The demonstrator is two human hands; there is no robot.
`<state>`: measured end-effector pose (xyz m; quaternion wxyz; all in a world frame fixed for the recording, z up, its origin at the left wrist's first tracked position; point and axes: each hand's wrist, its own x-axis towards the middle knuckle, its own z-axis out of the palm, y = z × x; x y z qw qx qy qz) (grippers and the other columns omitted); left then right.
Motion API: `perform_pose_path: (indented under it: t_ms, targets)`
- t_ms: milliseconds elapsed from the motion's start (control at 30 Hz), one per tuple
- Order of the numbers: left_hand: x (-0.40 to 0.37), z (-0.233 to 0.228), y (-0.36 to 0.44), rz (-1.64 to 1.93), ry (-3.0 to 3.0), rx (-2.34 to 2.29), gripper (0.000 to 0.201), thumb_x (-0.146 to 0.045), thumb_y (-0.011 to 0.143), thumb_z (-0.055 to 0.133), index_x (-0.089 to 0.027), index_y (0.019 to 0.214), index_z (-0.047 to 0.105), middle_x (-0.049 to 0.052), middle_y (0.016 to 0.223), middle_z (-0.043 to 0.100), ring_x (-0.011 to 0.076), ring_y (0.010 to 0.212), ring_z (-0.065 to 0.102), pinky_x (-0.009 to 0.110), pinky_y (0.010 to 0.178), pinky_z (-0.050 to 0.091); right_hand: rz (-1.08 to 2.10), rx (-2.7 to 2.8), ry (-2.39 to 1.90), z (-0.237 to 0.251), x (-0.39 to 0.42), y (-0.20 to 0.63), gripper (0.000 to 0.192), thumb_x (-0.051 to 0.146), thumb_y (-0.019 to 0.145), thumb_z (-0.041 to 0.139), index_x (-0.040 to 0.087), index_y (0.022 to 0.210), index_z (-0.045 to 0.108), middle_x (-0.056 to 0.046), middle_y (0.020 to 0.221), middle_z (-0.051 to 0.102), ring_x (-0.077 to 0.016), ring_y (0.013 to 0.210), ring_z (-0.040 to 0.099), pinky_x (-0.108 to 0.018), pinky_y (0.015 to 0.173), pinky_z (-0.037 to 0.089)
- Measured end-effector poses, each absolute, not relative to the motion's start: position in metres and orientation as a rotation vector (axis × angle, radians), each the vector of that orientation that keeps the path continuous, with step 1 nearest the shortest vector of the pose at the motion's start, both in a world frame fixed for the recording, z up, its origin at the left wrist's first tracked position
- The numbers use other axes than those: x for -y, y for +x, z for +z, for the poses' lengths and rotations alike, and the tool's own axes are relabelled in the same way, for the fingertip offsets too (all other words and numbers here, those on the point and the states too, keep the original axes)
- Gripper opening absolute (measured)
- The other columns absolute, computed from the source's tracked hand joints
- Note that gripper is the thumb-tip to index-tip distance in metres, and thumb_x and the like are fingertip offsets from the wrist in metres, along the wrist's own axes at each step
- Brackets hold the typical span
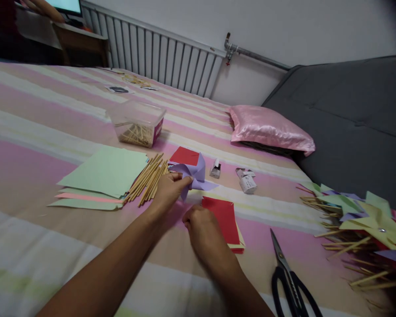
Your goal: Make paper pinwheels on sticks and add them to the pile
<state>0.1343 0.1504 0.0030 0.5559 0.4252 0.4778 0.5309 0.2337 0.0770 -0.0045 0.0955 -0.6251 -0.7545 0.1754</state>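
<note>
A purple paper pinwheel (199,174) with folded blades is pinched at its middle by my left hand (171,187). Just below and to the right, my right hand (201,224) is closed, its fingers curled; whatever they may hold is hidden. That hand is beside a stack of red paper squares (222,222) with pale yellow sheets showing under it. Behind the pinwheel lies another red paper piece (185,156). Thin wooden sticks (148,178) are bunched to the left of my left hand.
Pale green sheets (104,171) lie at left. Behind them stands a clear plastic tub (137,121) of sticks. Two small boxes (215,168) (247,184) sit beyond my hands. Black-handled scissors (288,277) and finished pinwheels (376,224) lie right, near a pink pillow (270,127).
</note>
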Motion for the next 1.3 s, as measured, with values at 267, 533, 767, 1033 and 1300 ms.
perform_pose_path:
  t_ms: [267, 533, 767, 1033, 1300]
  targets:
    - [-0.15, 0.006, 0.135, 1.262, 0.953, -1.133, 0.013, -0.023, 0.053, 0.069, -0.011, 0.053, 0.065, 0.003, 0.052, 0.061, 0.0102, 0.049, 0.049, 0.022, 0.049, 0.034, 0.304, 2.38, -1.78, -0.003, -0.075, 0.234, 0.023, 0.002, 0.076, 0.046, 0.015, 0.074, 0.065, -0.008, 0.075, 0.066, -0.0166, 0.066, 0.057, -0.026, 0.057, 0.035]
    - [-0.148, 0.005, 0.134, 1.15, 0.777, -0.942, 0.013, -0.022, 0.054, 0.071, -0.013, 0.055, 0.061, -0.001, 0.05, 0.059, 0.0084, 0.045, 0.048, 0.021, 0.047, 0.035, 0.829, 2.109, -1.25, 0.03, -0.068, 0.255, 0.016, 0.008, 0.078, 0.053, 0.019, 0.076, 0.064, 0.001, 0.075, 0.067, -0.0112, 0.07, 0.059, -0.022, 0.065, 0.042]
    - [-0.145, 0.006, 0.136, 1.165, 0.966, -1.003, 0.016, -0.022, 0.057, 0.069, -0.014, 0.05, 0.058, -0.003, 0.045, 0.054, 0.0074, 0.042, 0.045, 0.02, 0.043, 0.032, 0.592, 1.719, -1.295, 0.044, -0.07, 0.272, 0.009, 0.015, 0.079, 0.057, 0.02, 0.078, 0.064, 0.002, 0.075, 0.066, -0.0123, 0.07, 0.059, -0.023, 0.067, 0.042]
    - [-0.135, 0.014, 0.145, 1.171, 1.149, -0.989, 0.032, -0.024, 0.055, 0.07, -0.016, 0.038, 0.044, -0.008, 0.038, 0.039, 0.0045, 0.038, 0.035, 0.019, 0.04, 0.025, 0.249, 1.66, -1.347, 0.027, -0.082, 0.271, 0.007, 0.016, 0.079, 0.059, 0.02, 0.078, 0.065, -0.001, 0.08, 0.063, -0.0162, 0.08, 0.056, -0.03, 0.075, 0.04]
    - [-0.133, 0.013, 0.144, 1.101, 1.095, -0.897, 0.026, -0.026, 0.055, 0.072, -0.015, 0.042, 0.052, -0.006, 0.04, 0.046, 0.0061, 0.04, 0.04, 0.02, 0.044, 0.03, 0.245, 1.498, -1.416, 0.02, -0.086, 0.277, 0.006, 0.026, 0.074, 0.067, 0.024, 0.077, 0.071, 0.001, 0.072, 0.053, -0.0145, 0.069, 0.053, -0.03, 0.068, 0.042]
